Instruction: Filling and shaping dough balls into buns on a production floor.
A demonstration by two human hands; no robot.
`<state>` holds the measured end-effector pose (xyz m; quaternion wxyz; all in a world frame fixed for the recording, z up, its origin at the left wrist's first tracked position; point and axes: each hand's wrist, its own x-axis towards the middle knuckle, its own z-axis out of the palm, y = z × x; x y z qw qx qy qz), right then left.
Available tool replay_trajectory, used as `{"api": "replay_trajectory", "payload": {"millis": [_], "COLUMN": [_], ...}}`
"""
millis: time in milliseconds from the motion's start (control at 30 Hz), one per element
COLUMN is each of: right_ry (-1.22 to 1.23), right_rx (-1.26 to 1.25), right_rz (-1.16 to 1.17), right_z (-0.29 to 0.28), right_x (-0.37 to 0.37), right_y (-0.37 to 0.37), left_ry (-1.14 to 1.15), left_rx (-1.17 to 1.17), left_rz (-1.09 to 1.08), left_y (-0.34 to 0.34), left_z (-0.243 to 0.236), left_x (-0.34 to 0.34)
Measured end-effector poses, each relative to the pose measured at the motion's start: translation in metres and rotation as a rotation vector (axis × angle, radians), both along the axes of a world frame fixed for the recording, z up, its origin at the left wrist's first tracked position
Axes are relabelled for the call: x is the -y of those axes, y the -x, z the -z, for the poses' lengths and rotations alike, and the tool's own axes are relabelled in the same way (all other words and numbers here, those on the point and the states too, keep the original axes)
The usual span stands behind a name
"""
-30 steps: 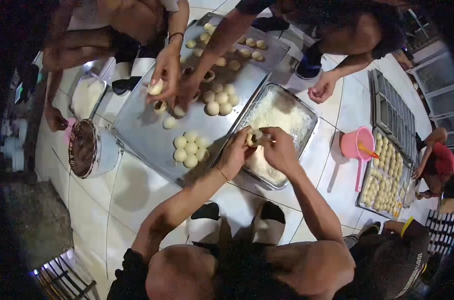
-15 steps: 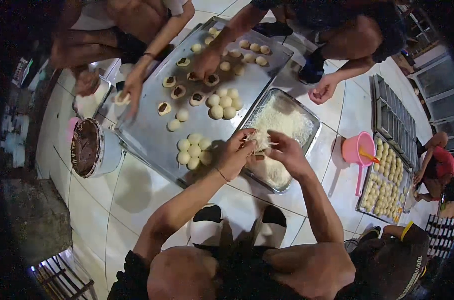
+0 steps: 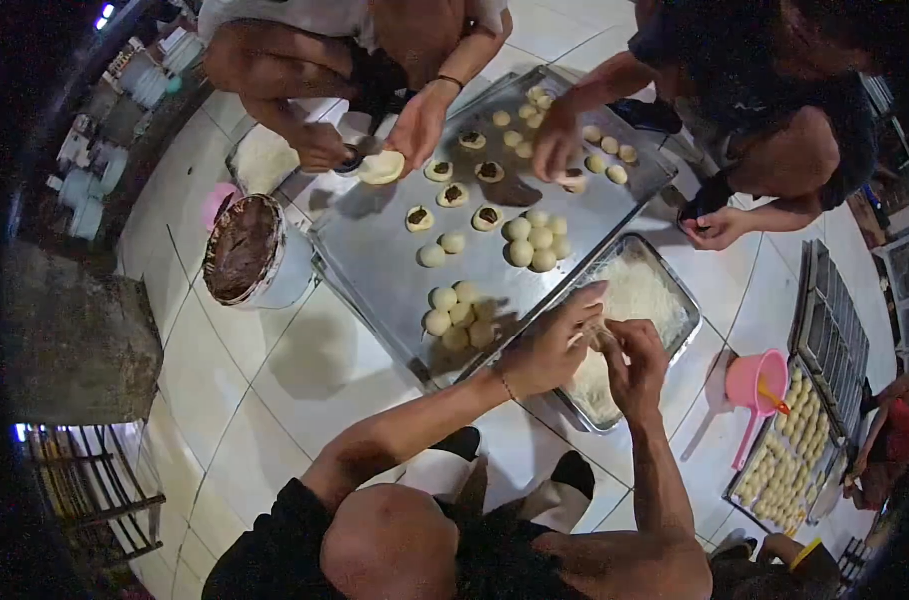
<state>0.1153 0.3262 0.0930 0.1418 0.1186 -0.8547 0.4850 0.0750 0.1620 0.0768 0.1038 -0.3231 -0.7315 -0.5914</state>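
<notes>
Above the near end of a metal tray of pale shreds (image 3: 640,292), my left hand (image 3: 550,350) and my right hand (image 3: 637,362) meet. Their fingers are closed on a small pale shredded lump (image 3: 597,333), mostly hidden by the fingers. Left of them lies a large metal sheet (image 3: 375,262). On it sit a near cluster of pale dough balls (image 3: 458,315), a second cluster (image 3: 538,240) farther back, and several flattened dough rounds with dark filling (image 3: 454,194).
At the left stands a white bucket of brown filling (image 3: 245,250). One co-worker's hand (image 3: 422,130) holds a dough disc (image 3: 382,167); another co-worker's hand (image 3: 557,145) reaches over the sheet. A pink dipper (image 3: 758,380) stands right, beside a tray of dough balls (image 3: 787,450).
The view has swung, shifting the scene rightward. My hands have drawn closer around the lump, which showed more before. The left co-worker now holds a dough disc up over the sheet's edge.
</notes>
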Motion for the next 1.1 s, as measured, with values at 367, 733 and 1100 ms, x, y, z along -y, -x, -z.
{"api": "replay_trajectory", "payload": {"millis": [367, 733, 1100], "right_ry": [0.11, 0.398, 0.337], "right_rx": [0.185, 0.329, 0.395], "right_rz": [0.05, 0.049, 0.025], "right_z": [-0.029, -0.037, -0.04], "right_x": [0.025, 0.024, 0.015], "right_y": [-0.003, -0.007, -0.006], "left_ry": [-0.259, -0.377, -0.241], "left_rx": [0.547, 0.741, 0.683], "left_rz": [-0.005, 0.12, 0.069], "left_y": [-0.018, -0.012, -0.025], "left_z": [-0.001, -0.022, -0.012], "left_x": [0.005, 0.018, 0.017]}}
